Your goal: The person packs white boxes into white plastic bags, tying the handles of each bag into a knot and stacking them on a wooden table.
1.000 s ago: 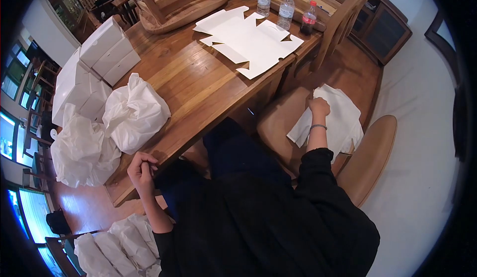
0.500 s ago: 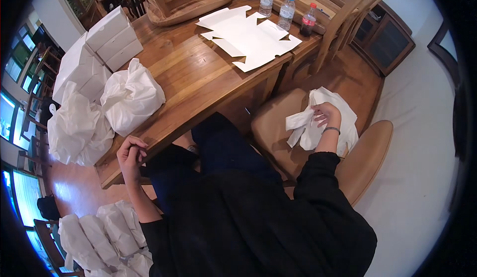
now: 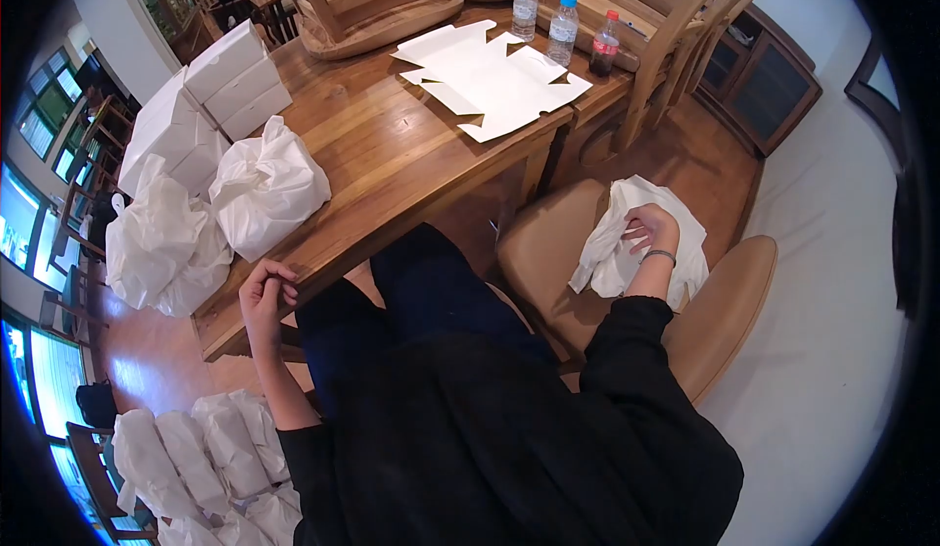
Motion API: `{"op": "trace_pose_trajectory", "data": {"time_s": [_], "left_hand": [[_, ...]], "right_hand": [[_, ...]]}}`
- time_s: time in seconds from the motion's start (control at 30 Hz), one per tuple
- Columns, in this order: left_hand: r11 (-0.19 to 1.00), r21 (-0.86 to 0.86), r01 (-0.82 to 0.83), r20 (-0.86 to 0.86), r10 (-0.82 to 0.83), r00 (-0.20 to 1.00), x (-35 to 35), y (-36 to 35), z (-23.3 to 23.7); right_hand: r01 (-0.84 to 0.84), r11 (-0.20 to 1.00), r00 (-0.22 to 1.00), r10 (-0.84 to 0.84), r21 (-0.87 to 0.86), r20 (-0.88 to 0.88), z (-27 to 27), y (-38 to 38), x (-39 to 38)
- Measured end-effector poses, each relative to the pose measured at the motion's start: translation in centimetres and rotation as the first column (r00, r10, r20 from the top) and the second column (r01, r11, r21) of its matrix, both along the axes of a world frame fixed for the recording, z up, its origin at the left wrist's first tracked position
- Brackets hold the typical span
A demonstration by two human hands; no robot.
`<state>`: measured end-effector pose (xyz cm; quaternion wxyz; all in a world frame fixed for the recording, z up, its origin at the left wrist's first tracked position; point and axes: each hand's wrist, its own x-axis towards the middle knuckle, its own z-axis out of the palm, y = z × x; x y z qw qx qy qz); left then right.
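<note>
On the tan chair at the right lies a loose pile of white plastic bags [image 3: 685, 237]. My right hand [image 3: 651, 228] rests on that pile, its fingers bent and somewhat apart; no bag is clearly gripped. My left hand [image 3: 266, 291] is at the wooden table's [image 3: 377, 144] near edge, fingers loosely curled, with nothing visible in it. Just beyond it stand two full white bags, one knotted bag [image 3: 269, 189] and another [image 3: 166, 242] farther left. A flat, unfolded white box sheet [image 3: 494, 81] lies on the table.
White boxes [image 3: 235, 81] are stacked at the table's left. Two water bottles [image 3: 563, 32] and a cola bottle [image 3: 604, 47] stand at the back, near upturned wooden chairs [image 3: 377, 7]. Several filled white bags [image 3: 196, 458] sit at lower left. The tan chair [image 3: 548, 237] is beside my legs.
The strip of white bag that stuck out left of my right hand has dropped onto the pile. My left hand has barely shifted. The view has moved slightly.
</note>
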<state>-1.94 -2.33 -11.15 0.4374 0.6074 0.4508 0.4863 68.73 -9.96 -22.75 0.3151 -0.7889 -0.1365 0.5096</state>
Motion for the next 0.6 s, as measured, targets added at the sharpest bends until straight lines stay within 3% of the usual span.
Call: {"op": "trace_pose_trajectory", "data": {"time_s": [0.13, 0.17, 0.2, 0.3, 0.37, 0.43, 0.47, 0.5, 0.57, 0.6], "left_hand": [[1.000, 0.007, -0.006, -0.002, 0.006, 1.000, -0.1, -0.1, -0.3], [1.000, 0.012, -0.018, -0.003, 0.018, 1.000, -0.1, -0.1, -0.3], [1.000, 0.019, -0.015, -0.001, 0.015, 1.000, 0.0, -0.1, -0.3], [1.000, 0.006, 0.003, 0.010, -0.004, 1.000, -0.2, -0.1, -0.4], [0.999, 0.038, -0.009, 0.022, 0.008, 1.000, -0.1, -0.1, -0.5], [0.998, 0.063, -0.009, 0.042, 0.007, 0.999, 0.2, -0.2, -0.6], [0.997, 0.073, -0.007, 0.056, 0.002, 0.998, 0.3, -0.1, -0.6], [0.996, 0.085, -0.004, 0.068, -0.002, 0.998, 0.3, -0.2, -0.6], [0.989, 0.144, -0.026, 0.164, 0.002, 0.986, 1.1, -0.9, -0.3], [0.984, 0.175, -0.039, 0.209, 0.001, 0.978, 1.6, -1.3, 0.0]], "right_hand": [[0.140, 0.982, 0.954, -0.168, 0.127, 0.248, -0.5, -0.1, 0.7], [0.166, 0.964, 0.858, -0.246, 0.209, 0.451, -1.1, -0.3, 1.6], [-0.074, 0.737, 0.718, -0.428, 0.671, 0.549, -4.6, -1.7, 6.4], [0.006, 0.867, 0.592, -0.404, 0.498, 0.697, 4.8, -2.5, 6.0], [0.124, 0.732, 0.726, -0.527, 0.670, 0.442, 10.7, -3.3, 4.5], [0.168, 0.436, 0.814, -0.567, 0.884, 0.125, 19.5, -4.4, -5.7], [0.169, 0.431, 0.857, -0.509, 0.887, 0.084, 20.1, -4.2, -3.5], [-0.071, 0.185, 0.723, -0.668, 0.980, 0.179, 20.8, -3.3, -7.3], [-0.260, -0.019, 0.679, -0.715, 0.966, 0.168, 22.4, -2.2, -15.3], [-0.169, 0.006, 0.789, -0.599, 0.986, 0.139, 23.4, -2.2, -17.6]]}}
